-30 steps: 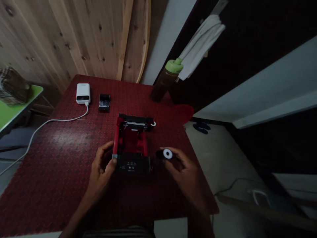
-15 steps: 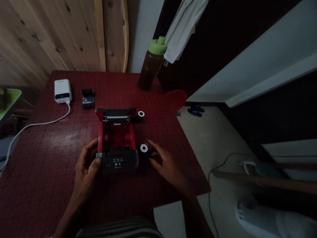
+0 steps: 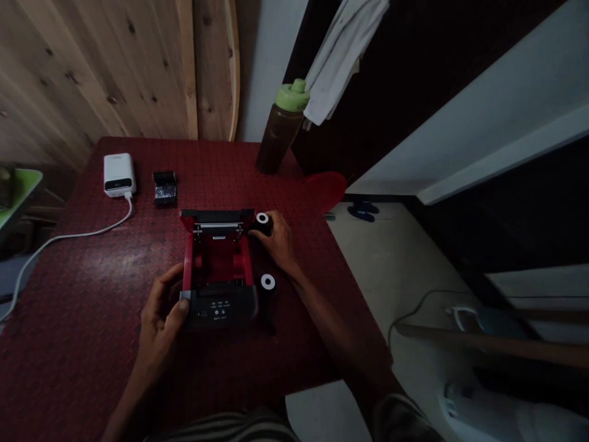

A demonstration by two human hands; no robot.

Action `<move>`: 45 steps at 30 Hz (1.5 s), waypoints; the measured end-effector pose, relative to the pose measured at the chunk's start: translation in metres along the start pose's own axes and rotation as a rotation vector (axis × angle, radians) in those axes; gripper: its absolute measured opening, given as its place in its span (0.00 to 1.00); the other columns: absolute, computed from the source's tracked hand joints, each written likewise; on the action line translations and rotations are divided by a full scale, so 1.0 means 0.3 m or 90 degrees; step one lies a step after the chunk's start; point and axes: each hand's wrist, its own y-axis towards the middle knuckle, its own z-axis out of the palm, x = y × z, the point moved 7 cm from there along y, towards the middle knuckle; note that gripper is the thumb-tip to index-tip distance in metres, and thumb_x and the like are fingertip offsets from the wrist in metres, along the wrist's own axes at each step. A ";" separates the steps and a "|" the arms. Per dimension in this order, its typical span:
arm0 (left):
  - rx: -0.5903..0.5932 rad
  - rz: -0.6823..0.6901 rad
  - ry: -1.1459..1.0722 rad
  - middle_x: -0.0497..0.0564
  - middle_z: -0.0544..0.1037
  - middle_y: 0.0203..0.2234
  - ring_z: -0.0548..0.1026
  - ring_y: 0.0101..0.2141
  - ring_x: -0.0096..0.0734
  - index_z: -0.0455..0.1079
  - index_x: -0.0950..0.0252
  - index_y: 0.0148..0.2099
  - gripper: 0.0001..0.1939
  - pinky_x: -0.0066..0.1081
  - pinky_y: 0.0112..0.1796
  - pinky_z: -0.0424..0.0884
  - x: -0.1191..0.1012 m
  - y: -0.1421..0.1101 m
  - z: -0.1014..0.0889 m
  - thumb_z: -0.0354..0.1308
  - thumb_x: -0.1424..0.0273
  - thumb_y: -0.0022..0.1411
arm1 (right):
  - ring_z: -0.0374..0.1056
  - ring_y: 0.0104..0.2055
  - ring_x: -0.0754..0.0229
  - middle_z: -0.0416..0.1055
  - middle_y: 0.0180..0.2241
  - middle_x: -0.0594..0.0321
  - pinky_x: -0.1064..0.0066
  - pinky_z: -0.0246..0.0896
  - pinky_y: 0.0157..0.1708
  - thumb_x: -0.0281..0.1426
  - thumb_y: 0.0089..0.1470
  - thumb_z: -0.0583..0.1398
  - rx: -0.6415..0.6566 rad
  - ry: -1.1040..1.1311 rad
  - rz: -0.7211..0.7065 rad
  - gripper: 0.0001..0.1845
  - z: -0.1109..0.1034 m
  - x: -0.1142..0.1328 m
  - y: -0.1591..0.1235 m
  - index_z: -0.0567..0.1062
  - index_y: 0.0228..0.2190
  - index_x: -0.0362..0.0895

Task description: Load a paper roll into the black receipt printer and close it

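A small black and red printer (image 3: 223, 307) lies on the table with its lid (image 3: 218, 216) raised, so its red inner bay shows. My left hand (image 3: 159, 313) grips the printer's left side, thumb on the front corner. Beyond the printer's right side, my right hand (image 3: 278, 236) has its fingers closed around the far black roll (image 3: 262, 226), whose white ring end faces up. A second black roll (image 3: 267, 283) with a white ring end stands beside the printer's front right, with a dark strip trailing from it. Neither hand touches this near roll.
A white power bank (image 3: 118, 175) with a white cable and a black ribbon piece (image 3: 164, 189) lie at the back left. A green-capped bottle (image 3: 280, 129) stands at the back edge. A red stool seat (image 3: 329, 187) is beside the table's (image 3: 105, 307) right edge.
My right hand has moved from beside the near roll to the far roll and closed on it. My left hand still holds the printer.
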 end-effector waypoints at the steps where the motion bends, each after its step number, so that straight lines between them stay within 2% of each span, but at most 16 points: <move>1: 0.005 0.000 -0.001 0.56 0.77 0.67 0.70 0.70 0.58 0.75 0.58 0.69 0.29 0.41 0.57 0.77 0.004 0.002 -0.004 0.66 0.53 0.71 | 0.75 0.50 0.49 0.80 0.46 0.53 0.56 0.70 0.55 0.34 0.52 0.71 -0.008 0.005 -0.001 0.16 0.005 0.002 0.000 0.74 0.41 0.46; 4: 0.029 0.006 0.018 0.57 0.77 0.67 0.71 0.70 0.58 0.74 0.58 0.70 0.30 0.41 0.56 0.78 0.019 0.009 -0.017 0.65 0.52 0.72 | 0.75 0.47 0.49 0.79 0.43 0.56 0.56 0.70 0.53 0.35 0.55 0.67 -0.023 0.028 0.002 0.13 -0.031 0.007 -0.013 0.73 0.41 0.47; 7: 0.054 0.019 0.054 0.58 0.78 0.66 0.74 0.67 0.57 0.72 0.58 0.71 0.32 0.42 0.57 0.79 0.026 0.015 -0.026 0.64 0.50 0.73 | 0.76 0.46 0.50 0.79 0.42 0.59 0.56 0.71 0.51 0.37 0.54 0.66 -0.038 0.048 0.004 0.15 -0.138 0.040 -0.046 0.74 0.43 0.48; 9: 0.057 0.024 0.060 0.58 0.78 0.65 0.76 0.65 0.56 0.72 0.59 0.71 0.31 0.43 0.57 0.79 0.027 0.018 -0.026 0.63 0.50 0.73 | 0.77 0.48 0.50 0.80 0.44 0.61 0.56 0.72 0.53 0.38 0.55 0.67 -0.018 0.077 -0.013 0.16 -0.223 0.100 -0.084 0.75 0.45 0.49; 11: 0.051 0.027 0.052 0.59 0.79 0.65 0.77 0.65 0.56 0.73 0.59 0.70 0.31 0.44 0.57 0.79 0.025 0.018 -0.021 0.63 0.50 0.72 | 0.78 0.53 0.51 0.82 0.49 0.61 0.56 0.72 0.56 0.37 0.59 0.68 0.070 0.145 -0.060 0.18 -0.277 0.201 -0.135 0.78 0.50 0.51; 13: 0.047 0.034 0.037 0.59 0.79 0.64 0.78 0.63 0.55 0.72 0.59 0.69 0.30 0.45 0.56 0.80 0.021 0.017 -0.013 0.64 0.51 0.72 | 0.78 0.58 0.51 0.82 0.54 0.61 0.55 0.72 0.60 0.34 0.62 0.68 0.163 0.128 -0.116 0.20 -0.294 0.315 -0.192 0.79 0.56 0.54; 15: 0.054 0.035 0.018 0.59 0.79 0.64 0.80 0.62 0.54 0.71 0.59 0.69 0.30 0.46 0.57 0.80 0.021 0.014 -0.003 0.63 0.52 0.72 | 0.79 0.58 0.51 0.82 0.57 0.61 0.56 0.73 0.59 0.31 0.63 0.68 0.225 0.069 -0.173 0.23 -0.271 0.413 -0.240 0.78 0.58 0.54; 18: 0.072 0.044 -0.006 0.60 0.79 0.65 0.80 0.62 0.52 0.70 0.59 0.70 0.29 0.50 0.60 0.77 0.026 0.011 0.004 0.62 0.53 0.73 | 0.81 0.52 0.52 0.84 0.51 0.60 0.59 0.76 0.54 0.25 0.64 0.67 0.277 -0.044 -0.227 0.19 -0.167 0.490 -0.280 0.78 0.55 0.50; 22: 0.078 0.066 -0.020 0.61 0.78 0.64 0.79 0.62 0.51 0.71 0.60 0.69 0.27 0.51 0.62 0.75 0.036 0.014 -0.001 0.63 0.54 0.74 | 0.80 0.49 0.51 0.84 0.46 0.57 0.57 0.75 0.54 0.21 0.63 0.68 0.313 -0.185 -0.266 0.16 -0.006 0.508 -0.297 0.79 0.50 0.46; 25: 0.073 0.060 -0.018 0.60 0.77 0.65 0.78 0.64 0.52 0.71 0.59 0.69 0.27 0.52 0.64 0.73 0.047 0.015 -0.005 0.63 0.55 0.74 | 0.80 0.51 0.47 0.84 0.47 0.54 0.53 0.74 0.56 0.19 0.62 0.67 0.316 -0.278 -0.253 0.16 0.055 0.513 -0.297 0.80 0.49 0.45; 29: 0.071 0.046 -0.032 0.61 0.76 0.66 0.74 0.68 0.55 0.71 0.59 0.70 0.29 0.54 0.67 0.70 0.053 0.010 -0.005 0.64 0.55 0.73 | 0.79 0.55 0.43 0.84 0.51 0.49 0.50 0.73 0.59 0.18 0.63 0.66 0.338 -0.387 -0.207 0.14 0.087 0.531 -0.287 0.83 0.48 0.42; 32: 0.074 0.041 -0.034 0.61 0.76 0.67 0.73 0.69 0.56 0.71 0.59 0.71 0.29 0.55 0.68 0.69 0.055 0.007 -0.004 0.64 0.56 0.73 | 0.80 0.57 0.42 0.85 0.53 0.48 0.51 0.73 0.61 0.19 0.65 0.65 0.370 -0.438 -0.176 0.13 0.113 0.536 -0.270 0.84 0.48 0.42; 38: 0.077 0.050 -0.017 0.60 0.76 0.67 0.73 0.69 0.55 0.70 0.58 0.70 0.27 0.56 0.69 0.67 0.054 0.008 -0.005 0.63 0.56 0.74 | 0.82 0.54 0.43 0.86 0.50 0.47 0.55 0.75 0.54 0.20 0.68 0.61 0.424 -0.514 -0.141 0.16 0.171 0.506 -0.244 0.85 0.50 0.42; 42: 0.082 0.050 -0.017 0.61 0.76 0.67 0.73 0.69 0.55 0.70 0.58 0.71 0.28 0.57 0.69 0.67 0.051 0.009 -0.004 0.63 0.57 0.74 | 0.81 0.55 0.43 0.85 0.52 0.46 0.55 0.75 0.56 0.20 0.68 0.62 0.433 -0.470 -0.165 0.16 0.176 0.489 -0.247 0.84 0.52 0.41; 45: 0.087 0.047 -0.016 0.61 0.76 0.67 0.73 0.69 0.55 0.69 0.59 0.71 0.28 0.57 0.69 0.67 0.049 0.008 -0.001 0.62 0.56 0.75 | 0.80 0.59 0.46 0.84 0.55 0.48 0.55 0.73 0.61 0.17 0.68 0.60 0.416 -0.366 -0.196 0.20 0.133 0.494 -0.259 0.82 0.57 0.41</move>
